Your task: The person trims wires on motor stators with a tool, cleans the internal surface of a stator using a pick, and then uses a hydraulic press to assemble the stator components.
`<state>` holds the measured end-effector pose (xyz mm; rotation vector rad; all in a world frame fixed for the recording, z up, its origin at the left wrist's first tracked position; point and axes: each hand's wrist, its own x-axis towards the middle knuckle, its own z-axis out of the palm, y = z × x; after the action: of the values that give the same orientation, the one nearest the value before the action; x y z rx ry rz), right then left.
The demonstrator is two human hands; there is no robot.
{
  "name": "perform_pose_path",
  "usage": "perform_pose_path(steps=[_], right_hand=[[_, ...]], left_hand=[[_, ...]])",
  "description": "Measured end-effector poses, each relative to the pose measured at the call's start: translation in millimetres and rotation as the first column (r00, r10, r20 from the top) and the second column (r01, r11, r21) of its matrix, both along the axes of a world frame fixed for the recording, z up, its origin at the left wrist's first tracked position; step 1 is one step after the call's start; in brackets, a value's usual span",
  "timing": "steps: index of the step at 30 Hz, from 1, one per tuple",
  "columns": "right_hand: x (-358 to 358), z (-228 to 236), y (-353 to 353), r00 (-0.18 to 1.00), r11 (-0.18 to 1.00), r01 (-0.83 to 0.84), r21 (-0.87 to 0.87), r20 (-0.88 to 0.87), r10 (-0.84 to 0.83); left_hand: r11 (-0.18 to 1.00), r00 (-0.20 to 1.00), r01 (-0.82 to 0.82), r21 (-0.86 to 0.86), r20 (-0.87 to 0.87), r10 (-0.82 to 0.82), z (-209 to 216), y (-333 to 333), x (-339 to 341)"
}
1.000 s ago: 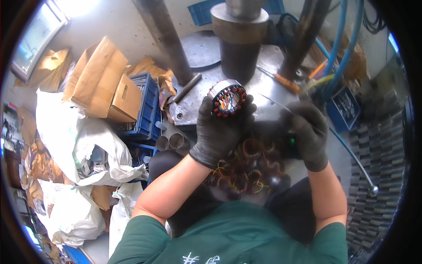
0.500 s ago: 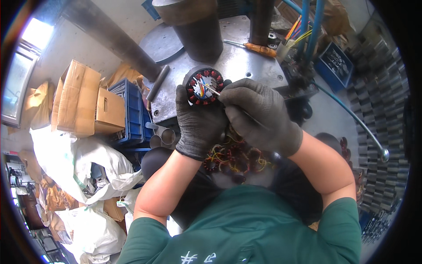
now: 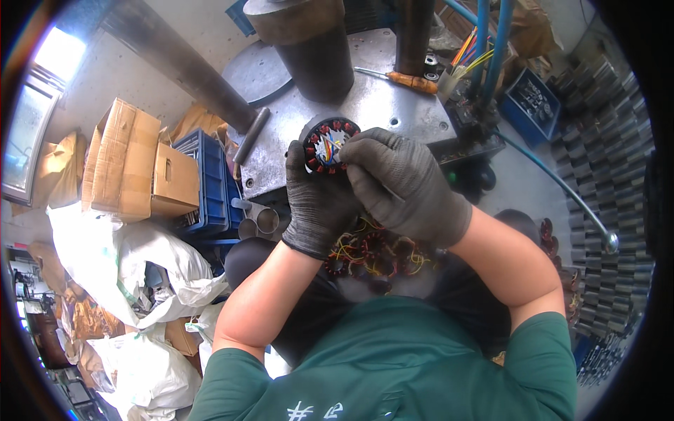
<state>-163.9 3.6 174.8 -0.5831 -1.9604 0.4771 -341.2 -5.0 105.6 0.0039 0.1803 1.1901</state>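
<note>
My left hand (image 3: 316,203), in a dark grey knit glove, is closed around a motor stator (image 3: 309,152). This is a black ring with red copper windings inside it and blue, yellow and red lead wires (image 3: 327,151) across its pale middle. Against the ring's right side, my gloved right hand (image 3: 407,182) is closed in a pinch. A thin pale wire (image 3: 338,144) runs from the stator's middle to those fingertips; its far end is hidden by the glove. The stator is held near the front edge of a steel press table (image 3: 365,105), with its open face up.
On the table lie a screwdriver (image 3: 411,82) with a wooden handle and a metal bar (image 3: 253,133); a thick press column (image 3: 316,70) stands behind. More wired stators (image 3: 379,252) sit below my hands. Stacked metal cores (image 3: 604,203) line the right; cardboard boxes (image 3: 175,175) and blue crates (image 3: 210,175) the left.
My right hand has come slightly left, and its fingertips are now closer to the stator's middle, so less of the pale wire shows. The stator has shifted slightly right and down.
</note>
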Motion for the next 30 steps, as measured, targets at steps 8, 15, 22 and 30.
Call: perform_pose_path(steps=[8,15,22,30], right_hand=[[-2,-2,-1,0.951,0.986,0.086,0.139,0.285,-0.123],[3,3,-2,0.913,0.963,0.085,0.255,0.367,-0.177],[12,9,-13,0.985,0.978,-0.024,0.206,0.174,-0.013],[28,7,3,0.996,0.999,-0.024,0.024,0.083,0.022]], left_hand=[[0.998,0.981,-0.057,-0.026,-0.186,0.051,-11,-3,8],[0.983,0.939,-0.182,-0.02,-0.301,0.168,-16,2,12],[0.927,0.927,-0.276,-0.256,-0.325,0.186,3,19,-27],[0.988,0.955,-0.098,-0.123,-0.29,0.058,19,9,-31]])
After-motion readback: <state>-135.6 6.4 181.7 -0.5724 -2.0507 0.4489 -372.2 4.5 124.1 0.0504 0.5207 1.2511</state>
